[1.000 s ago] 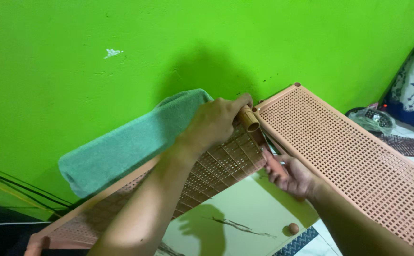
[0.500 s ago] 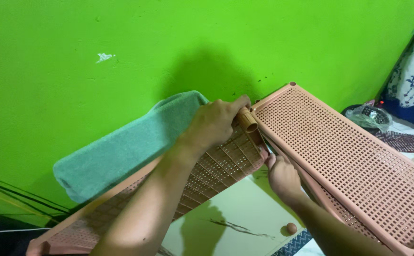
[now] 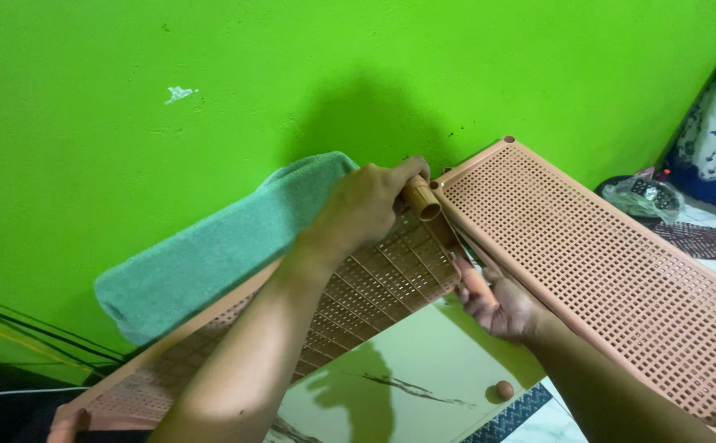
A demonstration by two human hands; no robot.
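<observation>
— At centre frame, against a bright green wall [image 3: 210, 57], the left hand [image 3: 370, 201] wraps its grip closed around a short brown tube [image 3: 420, 199] at the corner where two salmon-pink perforated shelf panels meet. What could go wrong?

— The tube looks only partly seated. If the hand pushes at an angle, it could jam or slip off the corner socket, and the lower left panel [image 3: 374, 283], tilted and held mostly at this one corner, could drop toward the tiled floor [image 3: 424, 361]. The folded green towel [image 3: 210, 254] lying along that panel's far edge might slide off with it.

— And the right hand [image 3: 501, 305]?

— Just below centre, under the edge of the right panel [image 3: 604, 262]. Its fingers curl round a pinkish leg or post, but how firmly it grips cannot be told. Fingers there could be pinched between the panels.

— What stays hidden?

— The joint itself, covered by the left hand. The right panel's lower corner runs out of frame at lower right. A small round brown object [image 3: 504, 390] on the floor is too small to identify, as is a bagged item [image 3: 641, 197] at the right edge.
</observation>
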